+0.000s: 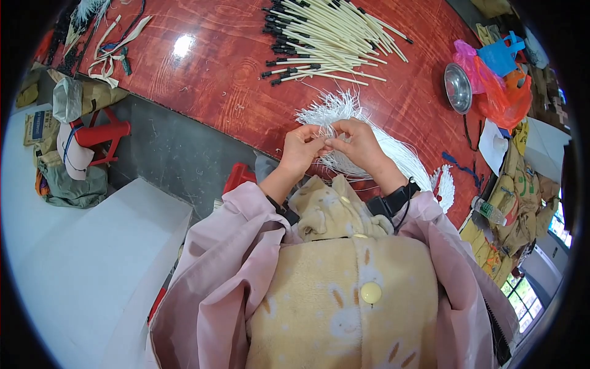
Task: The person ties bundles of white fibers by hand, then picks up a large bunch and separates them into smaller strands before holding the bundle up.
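My left hand [300, 147] and my right hand [359, 144] meet at the near edge of the red table, fingertips pinched close together. Between them are fine white strands from a bundle of white string [399, 152], whose frayed end fans out just beyond my fingers. The rest of the bundle trails to the right, under and past my right wrist. Beyond my hands lies a pile of thin cream-coloured sticks [335, 40], many with black tips. Exactly how each finger grips the strands is too small to make out.
The red wooden table [209, 80] has scraps of cord [117, 52] at far left. A metal bowl [458, 88], plastic bags [491, 77] and a plastic bottle [488, 210] are at right. A red stool [104, 136] stands left, near a large white surface [92, 264].
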